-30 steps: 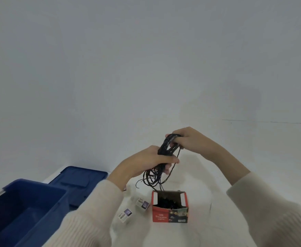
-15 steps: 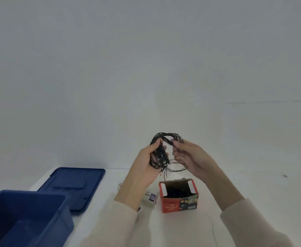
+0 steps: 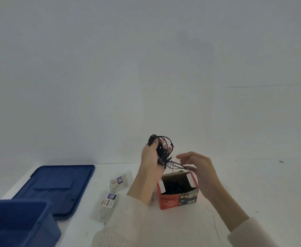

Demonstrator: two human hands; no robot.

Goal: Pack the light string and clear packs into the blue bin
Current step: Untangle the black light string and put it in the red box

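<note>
My left hand (image 3: 150, 160) grips a bundle of black light string (image 3: 161, 148), raised above the open red LED box (image 3: 178, 190). Loose strands run from the bundle down to the right, where my right hand (image 3: 198, 165) pinches their ends between thumb and fingers just over the box. More dark string lies inside the box. Two clear packs with small labels lie on the white table: one (image 3: 119, 181) left of my left forearm, another (image 3: 106, 205) nearer me. The blue bin (image 3: 19, 221) stands open at the lower left.
The bin's blue lid (image 3: 57, 186) lies flat on the table behind the bin. A white wall rises behind the table. Cream sleeves cover both my forearms.
My hands have come apart: the left one now holds the bundle alone, and the right has dropped to the trailing strands near the box. The view has shifted slightly.
</note>
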